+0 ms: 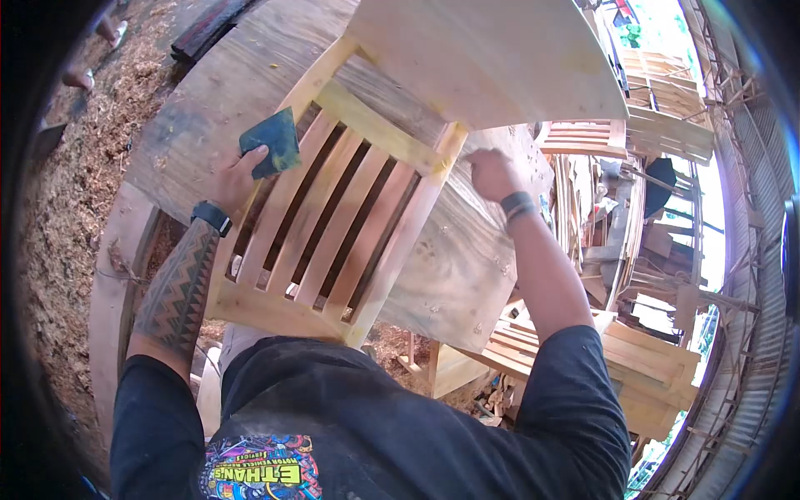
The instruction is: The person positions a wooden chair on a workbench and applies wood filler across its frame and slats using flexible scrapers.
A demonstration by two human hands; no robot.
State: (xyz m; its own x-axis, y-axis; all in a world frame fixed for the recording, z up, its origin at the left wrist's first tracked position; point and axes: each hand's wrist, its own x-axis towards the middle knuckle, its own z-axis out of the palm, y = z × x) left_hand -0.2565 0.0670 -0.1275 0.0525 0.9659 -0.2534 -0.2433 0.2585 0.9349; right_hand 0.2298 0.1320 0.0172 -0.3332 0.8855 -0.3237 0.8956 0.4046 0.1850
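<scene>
A slatted wooden chair frame point(333, 217) lies on a plywood board point(442, 250), with yellowish patches on its rails and a broad pale panel point(492, 58) at its far end. My left hand point(237, 179) is closed on a dark green sheet point(273, 143) beside the frame's left rail, thumb on top of the sheet. To the right of the frame's right post is my right hand point(493, 173), its fingers bent and blurred; whether it holds anything cannot be made out.
Slatted wooden pieces point(583, 136) and stacked boards point(658, 367) stand at the right. Wood shavings point(62, 242) cover the ground at the left. A dark beam point(204, 32) lies at the upper left, near another person's feet point(83, 79). A curved wooden piece point(117, 292) is at the left.
</scene>
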